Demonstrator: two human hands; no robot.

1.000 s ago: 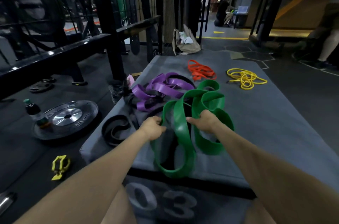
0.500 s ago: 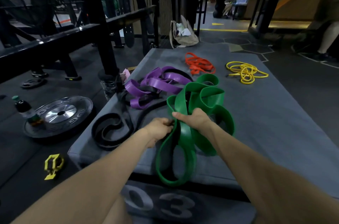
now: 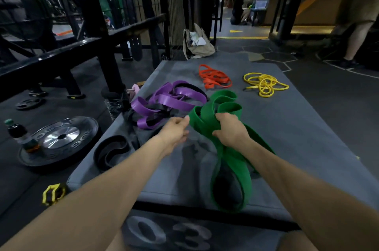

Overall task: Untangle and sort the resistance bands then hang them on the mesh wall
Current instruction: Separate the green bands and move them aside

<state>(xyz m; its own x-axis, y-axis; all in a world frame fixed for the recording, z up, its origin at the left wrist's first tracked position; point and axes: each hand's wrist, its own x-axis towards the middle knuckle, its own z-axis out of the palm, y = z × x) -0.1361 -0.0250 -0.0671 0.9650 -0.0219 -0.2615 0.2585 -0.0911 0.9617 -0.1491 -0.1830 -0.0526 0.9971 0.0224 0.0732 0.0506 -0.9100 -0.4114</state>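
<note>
A bundle of wide green bands (image 3: 225, 107) lies on the grey padded box (image 3: 297, 127), its long loop hanging over the near edge. My right hand (image 3: 230, 130) grips the bundle at its middle. My left hand (image 3: 176, 131) hovers just left of it, fingers loosely curled, a fingertip at the green edge, holding nothing. Purple bands (image 3: 164, 99) lie tangled with black bands behind my left hand. Another black band (image 3: 110, 151) curls at the box's left edge. Orange bands (image 3: 213, 77) and yellow bands (image 3: 264, 84) sit in separate piles at the far end. The mesh wall (image 3: 174, 4) stands beyond the box.
A weight plate (image 3: 59, 137) with a bottle (image 3: 18, 133) on it and a yellow clip (image 3: 53, 193) lie on the floor to the left. A black rack beam (image 3: 82, 45) runs along the left. A tan bag (image 3: 198, 45) stands beyond the box. A person (image 3: 356, 14) stands at far right.
My left hand has let go of the green bands and drawn slightly left. My right hand has carried the green bundle to the right, clear of the purple and black tangle.
</note>
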